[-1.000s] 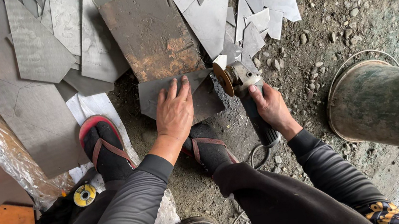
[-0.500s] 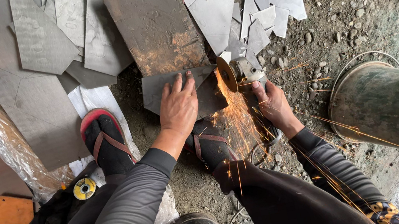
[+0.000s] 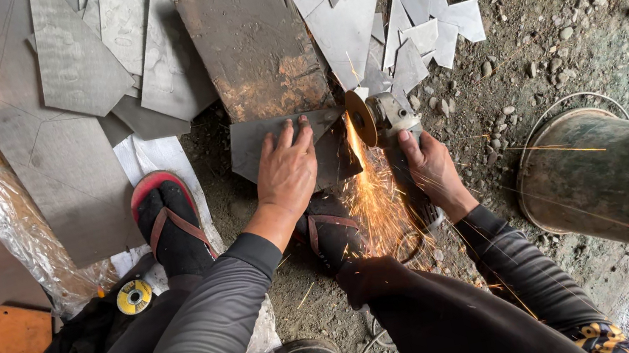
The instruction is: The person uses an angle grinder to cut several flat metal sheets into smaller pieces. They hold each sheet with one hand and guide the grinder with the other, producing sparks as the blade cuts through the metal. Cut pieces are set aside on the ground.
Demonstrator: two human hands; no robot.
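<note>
My left hand point(image 3: 287, 171) presses flat, fingers spread, on a small grey metal sheet point(image 3: 250, 143) lying on the dirt. My right hand point(image 3: 432, 166) grips the body of an angle grinder point(image 3: 386, 116). Its disc point(image 3: 361, 118) touches the sheet's right edge, and orange sparks point(image 3: 375, 200) spray back toward my legs. My right foot in a sandal point(image 3: 331, 229) sits just below the sheet; my left foot in a red-edged sandal point(image 3: 168, 226) rests further left.
A rusty square plate point(image 3: 253, 45) lies beyond the sheet. Large grey sheets point(image 3: 56, 127) cover the left; several cut triangular offcuts point(image 3: 409, 30) lie upper right. A green cylindrical drum point(image 3: 626, 182) lies on its side at right. A spare yellow disc point(image 3: 134, 297) sits lower left.
The grinder disc has met the sheet edge and sparks now fly toward me; a second ago there were none. My left hand stays pressed on the sheet.
</note>
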